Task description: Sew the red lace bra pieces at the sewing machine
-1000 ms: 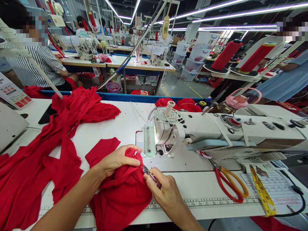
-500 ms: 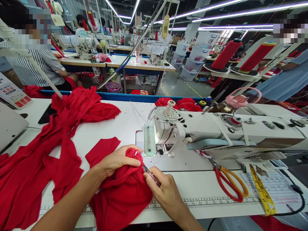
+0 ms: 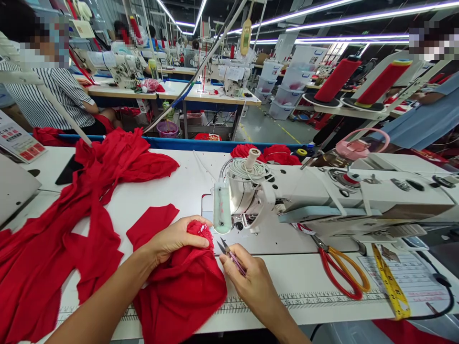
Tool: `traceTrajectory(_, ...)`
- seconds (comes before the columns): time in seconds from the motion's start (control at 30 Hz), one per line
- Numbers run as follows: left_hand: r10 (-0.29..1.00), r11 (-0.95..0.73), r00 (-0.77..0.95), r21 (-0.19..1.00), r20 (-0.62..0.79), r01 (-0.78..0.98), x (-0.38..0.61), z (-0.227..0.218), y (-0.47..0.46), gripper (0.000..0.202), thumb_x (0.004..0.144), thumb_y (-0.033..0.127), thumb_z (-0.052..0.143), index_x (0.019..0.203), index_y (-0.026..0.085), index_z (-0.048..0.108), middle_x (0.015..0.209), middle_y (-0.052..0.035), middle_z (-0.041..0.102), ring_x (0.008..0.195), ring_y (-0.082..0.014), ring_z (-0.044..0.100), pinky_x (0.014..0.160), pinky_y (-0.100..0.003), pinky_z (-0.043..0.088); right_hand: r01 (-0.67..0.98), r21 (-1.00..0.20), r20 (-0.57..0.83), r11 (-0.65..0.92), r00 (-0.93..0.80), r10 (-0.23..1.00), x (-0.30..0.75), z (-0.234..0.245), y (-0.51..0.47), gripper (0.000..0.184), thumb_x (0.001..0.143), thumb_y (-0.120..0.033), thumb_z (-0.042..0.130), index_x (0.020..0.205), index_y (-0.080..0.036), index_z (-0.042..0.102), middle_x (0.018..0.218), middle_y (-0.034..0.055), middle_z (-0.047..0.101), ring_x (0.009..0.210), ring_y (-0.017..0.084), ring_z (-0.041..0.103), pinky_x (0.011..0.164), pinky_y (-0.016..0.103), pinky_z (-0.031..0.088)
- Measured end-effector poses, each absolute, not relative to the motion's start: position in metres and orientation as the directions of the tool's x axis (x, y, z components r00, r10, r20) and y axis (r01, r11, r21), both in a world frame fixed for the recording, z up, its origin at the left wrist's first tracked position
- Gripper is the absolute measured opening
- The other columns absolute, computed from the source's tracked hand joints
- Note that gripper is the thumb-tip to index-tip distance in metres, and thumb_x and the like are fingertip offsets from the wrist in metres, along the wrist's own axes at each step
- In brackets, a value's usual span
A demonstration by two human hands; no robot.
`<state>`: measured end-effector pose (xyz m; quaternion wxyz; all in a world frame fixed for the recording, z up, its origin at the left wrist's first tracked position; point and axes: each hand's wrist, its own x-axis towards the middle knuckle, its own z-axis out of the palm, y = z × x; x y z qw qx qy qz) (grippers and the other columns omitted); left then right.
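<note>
- Left grip (image 3: 176, 240) pinches red fabric (image 3: 186, 294) near the sewing machine (image 3: 301, 184); right grip (image 3: 251, 276) holds thread snips (image 3: 233, 259), blades parted.
- Soft, light, the red fabric likely droops; best pinched at its bunched edge.

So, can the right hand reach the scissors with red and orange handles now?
Probably yes: nothing stands between the right hand and the scissors, whose handles lie uncovered, though the held snips may hinder grasping.

Fabric (image 3: 184, 296) left of snips (image 3: 236, 263), shears (image 3: 342, 272) right
</note>
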<state>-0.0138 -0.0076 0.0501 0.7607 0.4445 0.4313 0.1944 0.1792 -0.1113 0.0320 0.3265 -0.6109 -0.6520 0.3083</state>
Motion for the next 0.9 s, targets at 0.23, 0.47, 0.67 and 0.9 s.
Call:
traceTrajectory(0.23,0.666,0.511,0.593,0.856,-0.453,0.079,-0.013,0.048,-0.008,0.057,0.059,0.022,0.086,0.113,0.017,0.069,0.095,-0.0040,0.074,0.099,-0.0268,0.069,0.099,-0.040,0.049,0.671,-0.622,0.452,0.404,-0.114,0.885,0.177,0.027,-0.105,0.013,0.092,-0.019,0.053,0.098,-0.020,0.064,0.055,-0.0082,0.045,0.046,0.009,0.035,0.049,0.020,0.029)
traceTrajectory(0.47,0.644,0.494,0.638,0.866,-0.422,0.074,-0.010,0.052,-0.011,0.057,0.061,0.019,0.086,0.114,0.018,0.065,0.103,-0.0032,0.074,0.103,-0.0241,0.067,0.100,-0.037,0.047,0.672,-0.610,0.432,0.420,-0.162,0.887,0.176,0.028,-0.094,0.017,0.081,-0.010,0.045,0.070,-0.022,0.049,0.056,-0.0069,0.035,0.051,0.010,0.024,0.049,0.022,0.024)
traceTrajectory(0.67,0.630,0.445,0.664,0.888,-0.403,0.116,-0.006,0.047,-0.014,0.055,0.061,0.014,0.082,0.112,0.018,0.062,0.095,0.0003,0.072,0.092,-0.0187,0.066,0.086,-0.029,0.048,0.699,-0.555,0.476,0.450,-0.177,0.861,0.176,0.026,-0.093,0.016,0.081,-0.010,0.044,0.071,-0.023,0.046,0.055,-0.0072,0.035,0.049,0.010,0.025,0.049,0.022,0.024)
traceTrajectory(0.9,0.565,0.465,0.719,0.876,-0.404,0.128,-0.006,0.043,-0.014,0.055,0.064,0.011,0.079,0.114,0.018,0.059,0.085,0.0027,0.067,0.084,-0.0163,0.063,0.079,-0.028,0.045,0.679,-0.583,0.506,0.446,-0.126,0.853,0.173,0.018,-0.092,0.014,0.080,-0.011,0.045,0.073,-0.023,0.048,0.054,-0.0080,0.036,0.046,0.009,0.029,0.047,0.021,0.026)
